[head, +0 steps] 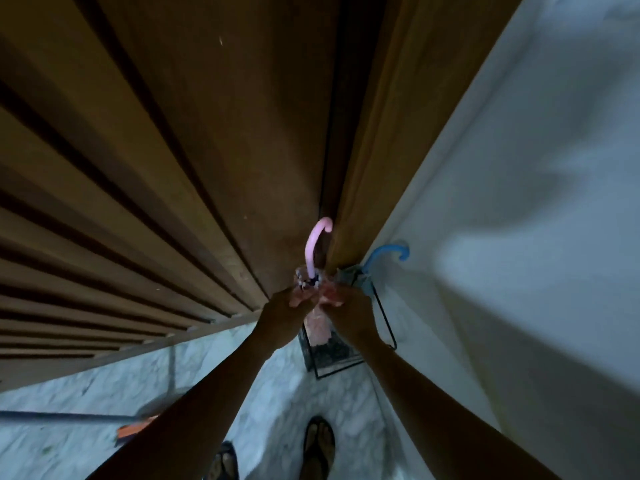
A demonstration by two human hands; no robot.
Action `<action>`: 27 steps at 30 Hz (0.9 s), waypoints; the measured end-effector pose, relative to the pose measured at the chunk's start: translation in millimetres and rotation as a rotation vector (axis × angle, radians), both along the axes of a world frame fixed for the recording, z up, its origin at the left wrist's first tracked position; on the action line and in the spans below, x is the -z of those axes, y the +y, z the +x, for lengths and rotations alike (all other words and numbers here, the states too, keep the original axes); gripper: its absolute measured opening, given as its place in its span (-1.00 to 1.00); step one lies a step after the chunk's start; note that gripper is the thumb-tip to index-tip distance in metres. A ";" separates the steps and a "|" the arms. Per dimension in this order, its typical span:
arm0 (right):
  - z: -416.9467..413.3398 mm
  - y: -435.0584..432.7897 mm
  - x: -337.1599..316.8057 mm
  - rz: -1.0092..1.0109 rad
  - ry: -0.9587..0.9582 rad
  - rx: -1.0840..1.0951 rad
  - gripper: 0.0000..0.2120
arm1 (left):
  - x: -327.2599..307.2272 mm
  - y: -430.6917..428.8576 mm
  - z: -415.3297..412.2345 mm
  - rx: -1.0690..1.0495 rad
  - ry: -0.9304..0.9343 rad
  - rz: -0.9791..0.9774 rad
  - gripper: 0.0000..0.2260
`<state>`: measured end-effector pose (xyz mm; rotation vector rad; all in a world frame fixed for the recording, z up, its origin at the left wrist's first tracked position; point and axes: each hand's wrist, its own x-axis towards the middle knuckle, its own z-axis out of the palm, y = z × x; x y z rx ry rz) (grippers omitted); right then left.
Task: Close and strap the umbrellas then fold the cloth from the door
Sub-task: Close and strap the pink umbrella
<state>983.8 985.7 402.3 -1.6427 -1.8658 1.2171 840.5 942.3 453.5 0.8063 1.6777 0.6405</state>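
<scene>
Pink umbrella (318, 308) in both hands' grip

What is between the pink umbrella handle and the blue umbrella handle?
In the head view, the brown door frame edge stands between the pink umbrella handle and the blue umbrella handle.

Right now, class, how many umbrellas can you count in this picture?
2. The pink umbrella stands in the wire stand, both hands on it; the blue umbrella leans beside it against the white wall. Others may be hidden.
</scene>
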 end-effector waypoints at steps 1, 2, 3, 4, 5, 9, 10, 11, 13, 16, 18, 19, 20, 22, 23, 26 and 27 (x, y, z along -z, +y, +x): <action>-1.6 0.8 14.1 0.002 0.004 0.004 -0.91 | 16.1 0.9 -1.8 0.026 0.065 -0.001 -0.76; -3.0 2.0 26.6 0.004 0.010 0.009 -0.89 | 29.8 1.6 -3.3 0.049 0.126 0.003 -0.75; -3.9 2.4 38.0 0.013 0.004 0.010 -0.88 | 43.3 2.6 -4.3 0.070 0.172 0.012 -0.76; -4.2 2.7 49.8 0.037 -0.010 0.007 -0.90 | 54.8 3.9 -4.7 0.092 0.216 0.009 -0.75; -5.0 3.1 60.0 0.058 -0.019 0.006 -0.91 | 64.5 5.1 -4.7 0.112 0.252 0.010 -0.73; -10.2 6.6 86.8 0.108 -0.065 0.012 -0.94 | 83.5 10.0 -3.1 0.132 0.292 0.024 -0.63; -10.8 7.2 87.6 0.097 -0.083 0.009 -0.93 | 83.2 10.3 -2.5 0.117 0.288 0.025 -0.60; -11.2 6.8 86.1 0.075 -0.097 0.011 -0.92 | 80.5 10.1 -1.5 0.094 0.281 0.030 -0.57; -12.1 2.6 78.1 0.060 -0.105 0.040 -0.85 | 70.4 6.7 -1.1 0.061 0.271 0.030 -0.53; -12.2 -13.6 50.0 0.140 -0.084 0.112 -0.79 | 47.8 -6.0 -3.7 0.068 0.272 0.007 -0.52; -11.5 -27.1 20.3 0.122 -0.089 0.164 -0.81 | 27.0 -20.3 -10.0 0.051 0.292 -0.037 -0.50; -12.8 -34.4 3.1 0.091 -0.081 0.181 -0.80 | 16.1 -30.3 -15.1 0.039 0.298 -0.060 -0.49; -15.0 -42.4 -11.8 0.054 -0.070 0.181 -0.78 | 3.9 -42.9 -20.4 0.029 0.299 -0.078 -0.50; -23.2 -62.4 -42.3 0.064 -0.028 0.136 -0.73 | -22.7 -76.3 -34.0 -0.008 0.300 -0.102 -0.54; -29.5 -74.0 -56.8 0.058 -0.001 0.113 -0.71 | -36.3 -95.4 -42.3 -0.042 0.293 -0.113 -0.56; -60.6 -109.9 -97.0 -0.126 0.043 -0.015 -0.67 | -78.7 -158.2 -70.4 -0.186 0.246 -0.128 -0.62; -75.2 -122.7 -108.8 -0.161 0.023 -0.071 -0.67 | -91.6 -182.3 -82.5 -0.228 0.243 -0.129 -0.63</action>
